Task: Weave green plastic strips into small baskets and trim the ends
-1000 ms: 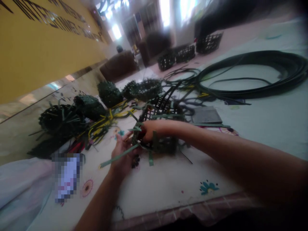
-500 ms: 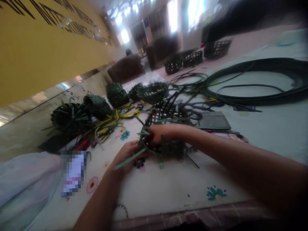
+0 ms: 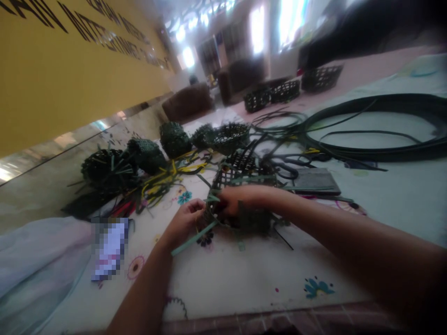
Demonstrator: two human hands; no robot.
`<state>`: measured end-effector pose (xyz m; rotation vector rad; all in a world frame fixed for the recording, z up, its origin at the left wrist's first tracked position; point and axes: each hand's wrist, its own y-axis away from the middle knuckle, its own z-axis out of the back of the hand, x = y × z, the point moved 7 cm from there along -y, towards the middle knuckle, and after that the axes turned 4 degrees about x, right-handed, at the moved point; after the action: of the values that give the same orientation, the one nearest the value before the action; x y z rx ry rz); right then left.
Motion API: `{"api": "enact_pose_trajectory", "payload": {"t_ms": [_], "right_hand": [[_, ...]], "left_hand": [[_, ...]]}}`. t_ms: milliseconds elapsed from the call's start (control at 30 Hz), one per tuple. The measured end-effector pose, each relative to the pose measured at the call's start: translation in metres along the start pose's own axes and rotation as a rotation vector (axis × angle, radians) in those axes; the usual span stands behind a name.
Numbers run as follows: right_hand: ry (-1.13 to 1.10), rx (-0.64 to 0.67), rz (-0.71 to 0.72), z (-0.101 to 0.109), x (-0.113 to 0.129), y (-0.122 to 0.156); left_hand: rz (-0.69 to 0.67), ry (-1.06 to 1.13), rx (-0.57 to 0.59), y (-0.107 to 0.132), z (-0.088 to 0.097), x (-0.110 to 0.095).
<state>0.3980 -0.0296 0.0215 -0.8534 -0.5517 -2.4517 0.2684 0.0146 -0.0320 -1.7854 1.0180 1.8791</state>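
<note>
On the floral tablecloth (image 3: 244, 274), the right hand (image 3: 232, 201) touches a strip-woven, latticed basket (image 3: 256, 221)

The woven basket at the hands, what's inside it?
The right hand reaches inside the woven basket. What lies beneath the hand can't be seen, because the hand and the basket's near side cover it.

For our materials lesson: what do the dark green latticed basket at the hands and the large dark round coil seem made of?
Dark green latticed basket: probably fairly matte plastic strips; flat, stiff-looking ends stick out. Large dark round coil: likely similar plastic strip, smooth-looking, lying in wide loops. Blur leaves plant fibre possible.
</note>
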Motion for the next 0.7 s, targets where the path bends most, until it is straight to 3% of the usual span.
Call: {"api": "enact_pose_trajectory", "payload": {"t_ms": [300, 533, 700], "right_hand": [[0.035, -0.025, 0.041, -0.001, 0.001, -0.005], [0.006, -0.176, -0.302, 0.013, -0.016, 0.0], [-0.032, -0.168, -0.362, 0.014, -0.006, 0.009]], "left_hand": [[0.064, 0.003, -0.087, -0.003, 0.008, 0.006], [-0.081, -0.082, -0.164, 0.002, 0.013, -0.005], [-0.058, 0.011, -0.118, 0.003, -0.006, 0.0]]}}
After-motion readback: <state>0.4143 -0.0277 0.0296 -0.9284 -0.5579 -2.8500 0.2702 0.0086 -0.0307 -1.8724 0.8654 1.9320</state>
